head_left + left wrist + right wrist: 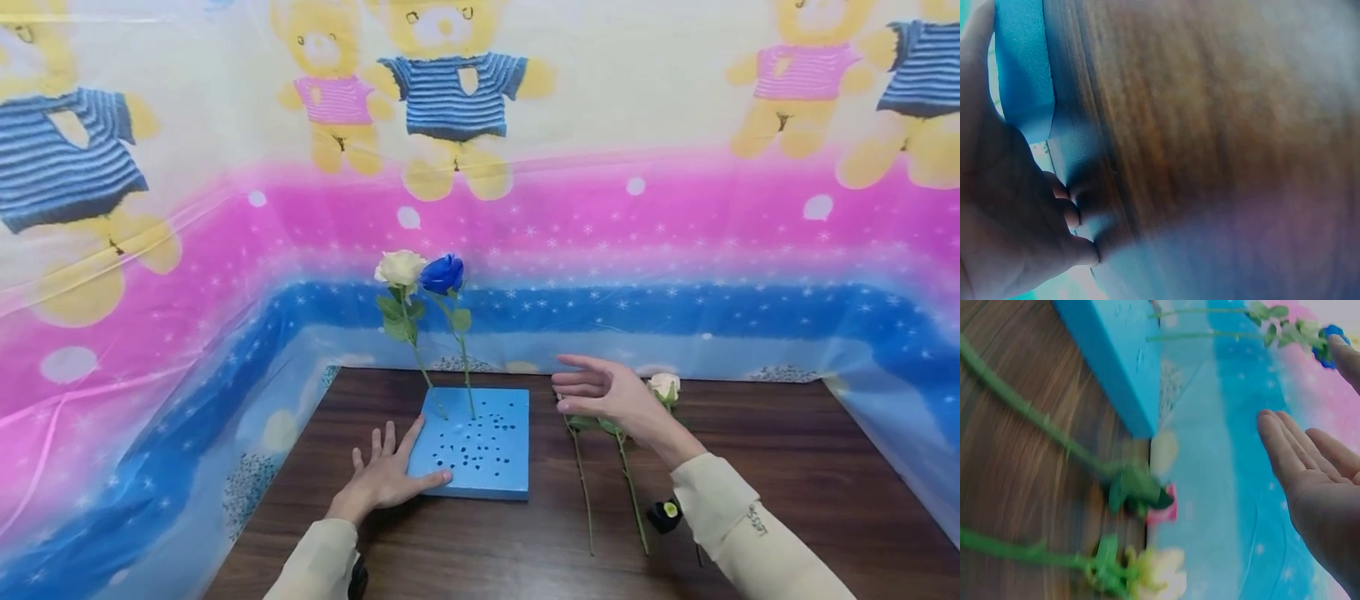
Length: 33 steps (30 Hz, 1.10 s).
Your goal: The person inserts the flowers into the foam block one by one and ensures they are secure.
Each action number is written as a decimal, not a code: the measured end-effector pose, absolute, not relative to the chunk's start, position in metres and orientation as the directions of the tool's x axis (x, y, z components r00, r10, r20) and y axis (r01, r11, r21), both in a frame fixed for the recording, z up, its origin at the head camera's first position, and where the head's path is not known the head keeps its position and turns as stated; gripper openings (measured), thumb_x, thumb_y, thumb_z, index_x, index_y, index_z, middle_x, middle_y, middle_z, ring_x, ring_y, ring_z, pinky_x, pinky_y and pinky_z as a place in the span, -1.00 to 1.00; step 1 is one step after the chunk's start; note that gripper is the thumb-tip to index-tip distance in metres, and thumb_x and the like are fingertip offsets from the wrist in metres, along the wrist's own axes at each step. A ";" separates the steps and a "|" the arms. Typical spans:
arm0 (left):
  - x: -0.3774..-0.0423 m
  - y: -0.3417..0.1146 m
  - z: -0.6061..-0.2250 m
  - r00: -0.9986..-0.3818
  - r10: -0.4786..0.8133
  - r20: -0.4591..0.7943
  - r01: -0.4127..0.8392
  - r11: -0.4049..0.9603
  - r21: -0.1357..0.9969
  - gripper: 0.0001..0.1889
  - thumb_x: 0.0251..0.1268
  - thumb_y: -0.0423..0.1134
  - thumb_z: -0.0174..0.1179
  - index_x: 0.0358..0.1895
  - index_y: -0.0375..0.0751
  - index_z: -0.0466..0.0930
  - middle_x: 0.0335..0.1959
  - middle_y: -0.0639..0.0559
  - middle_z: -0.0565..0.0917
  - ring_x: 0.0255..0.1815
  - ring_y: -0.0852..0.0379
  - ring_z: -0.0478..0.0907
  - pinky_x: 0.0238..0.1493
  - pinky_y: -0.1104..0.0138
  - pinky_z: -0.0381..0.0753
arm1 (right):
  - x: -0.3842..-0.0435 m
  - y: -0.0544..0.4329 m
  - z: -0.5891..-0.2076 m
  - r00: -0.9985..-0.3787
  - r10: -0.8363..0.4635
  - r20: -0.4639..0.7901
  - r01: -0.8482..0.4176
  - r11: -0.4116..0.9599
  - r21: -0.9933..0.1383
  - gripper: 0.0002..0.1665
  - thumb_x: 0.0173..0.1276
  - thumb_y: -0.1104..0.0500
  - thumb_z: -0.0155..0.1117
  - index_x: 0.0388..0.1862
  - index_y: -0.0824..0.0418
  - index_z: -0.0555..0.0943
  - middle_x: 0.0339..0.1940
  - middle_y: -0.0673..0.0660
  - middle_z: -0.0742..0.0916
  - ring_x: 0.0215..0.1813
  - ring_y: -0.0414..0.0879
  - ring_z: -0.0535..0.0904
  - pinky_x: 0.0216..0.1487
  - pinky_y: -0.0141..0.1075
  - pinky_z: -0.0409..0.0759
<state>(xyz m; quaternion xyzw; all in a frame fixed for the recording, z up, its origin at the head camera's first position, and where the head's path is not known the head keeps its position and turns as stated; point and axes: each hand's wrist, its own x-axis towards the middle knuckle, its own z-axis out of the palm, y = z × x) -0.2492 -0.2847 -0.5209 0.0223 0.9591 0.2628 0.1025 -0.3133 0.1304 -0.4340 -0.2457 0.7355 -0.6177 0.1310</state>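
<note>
A blue foam block [480,479], its top dotted with many holes, lies on the table. A white rose [400,268] and a blue rose [442,273] stand in its far part, both leaning left. My left hand [386,475] rests against the block's left side with spread fingers, its thumb on the top near the front corner. To the right of the block, my right hand [618,400] is raised with fairly straight fingers and holds nothing. Below it lie a cream rose [1160,575] and a pink rose [1163,506]; in the head view the hand hides part of these flowers.
The dark wood table [450,550] carries the lying stems [630,496] right of the block. A black object [664,515] with a yellow-green spot shows beside the right sleeve. Behind the table hangs a printed bear cloth [562,225].
</note>
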 end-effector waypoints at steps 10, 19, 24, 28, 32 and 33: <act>-0.248 -0.284 -0.522 -0.975 0.106 -0.193 -0.008 0.860 0.510 0.28 0.32 0.63 0.27 0.90 0.19 -0.20 0.83 -0.50 -0.32 0.81 -0.57 -0.49 0.55 -0.64 -0.52 | -0.307 0.203 -0.453 -0.916 -0.377 0.138 -0.240 0.238 -0.941 -0.08 0.54 0.04 0.59 0.75 0.11 0.40 0.49 0.30 0.71 0.37 0.18 0.76 0.22 -0.04 0.82; -0.251 -0.286 -0.521 -0.974 0.120 -0.192 0.005 0.860 0.511 0.28 0.33 0.62 0.27 0.90 0.16 -0.20 0.82 -0.52 -0.33 0.80 -0.58 -0.50 0.53 -0.66 -0.51 | -0.293 0.257 -0.461 -0.935 -0.355 -0.002 -0.079 0.211 -0.974 0.04 0.50 0.19 0.60 0.79 0.35 0.26 0.48 0.51 0.65 0.16 0.14 0.87 0.18 0.17 0.80; -0.251 -0.286 -0.518 -0.974 0.121 -0.189 0.009 0.863 0.505 0.28 0.33 0.62 0.28 0.90 0.14 -0.19 0.82 -0.53 -0.32 0.80 -0.59 -0.49 0.53 -0.67 -0.48 | -0.287 0.277 -0.468 -0.924 -0.372 -0.093 0.017 0.201 -0.979 0.12 0.46 0.26 0.61 0.76 0.55 0.15 0.44 0.60 0.64 0.22 0.16 0.84 0.26 0.13 0.77; -0.250 -0.285 -0.518 -0.973 0.123 -0.197 0.008 0.865 0.501 0.28 0.34 0.61 0.27 0.90 0.14 -0.19 0.82 -0.53 -0.33 0.80 -0.59 -0.49 0.53 -0.67 -0.48 | -0.285 0.290 -0.480 -0.929 -0.345 -0.132 0.037 0.268 -0.963 0.09 0.44 0.23 0.65 0.71 0.59 0.22 0.39 0.56 0.68 0.22 0.18 0.85 0.24 -0.02 0.80; -0.249 -0.283 -0.516 -0.972 0.120 -0.201 0.003 0.865 0.502 0.28 0.33 0.61 0.28 0.90 0.13 -0.19 0.81 -0.53 -0.33 0.79 -0.59 -0.49 0.54 -0.67 -0.47 | -0.286 0.302 -0.497 -0.937 -0.315 -0.151 0.026 0.369 -0.929 0.03 0.43 0.12 0.67 0.66 0.53 0.36 0.34 0.42 0.77 0.21 0.09 0.85 0.22 -0.23 0.79; -0.249 -0.283 -0.515 -0.972 0.120 -0.201 0.002 0.864 0.503 0.28 0.33 0.61 0.28 0.90 0.12 -0.18 0.81 -0.53 -0.33 0.79 -0.59 -0.49 0.54 -0.67 -0.46 | -0.287 0.305 -0.501 -0.938 -0.312 -0.151 0.023 0.378 -0.925 0.01 0.43 0.10 0.67 0.65 0.53 0.39 0.33 0.40 0.78 0.21 0.07 0.85 0.21 -0.26 0.78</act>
